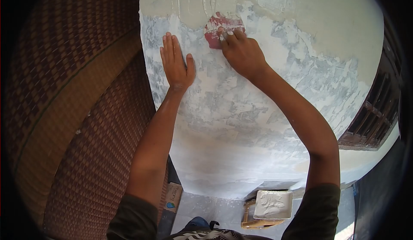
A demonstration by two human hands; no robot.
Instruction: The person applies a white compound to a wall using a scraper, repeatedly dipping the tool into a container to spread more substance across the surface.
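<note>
My left hand [175, 64] lies flat against the wall [223, 111], fingers pointing up and thumb spread, with nothing in it. Higher and to the right, my right hand [241, 48] grips a red putty scraper [213, 38] smeared with white putty. The scraper's face rests on the wall, at the border between a cream-coloured coat above and patchy grey-white plaster below. Down on the floor, a white tray [272, 204] holds white putty [272, 203], well below both hands.
A woven brown panel [99, 154] runs along the left side. On the right is a dark wooden louvred window [371, 111]. The tray rests on a cardboard box [249, 214] on the tiled floor [195, 203]. Another printed box [173, 196] stands at lower left.
</note>
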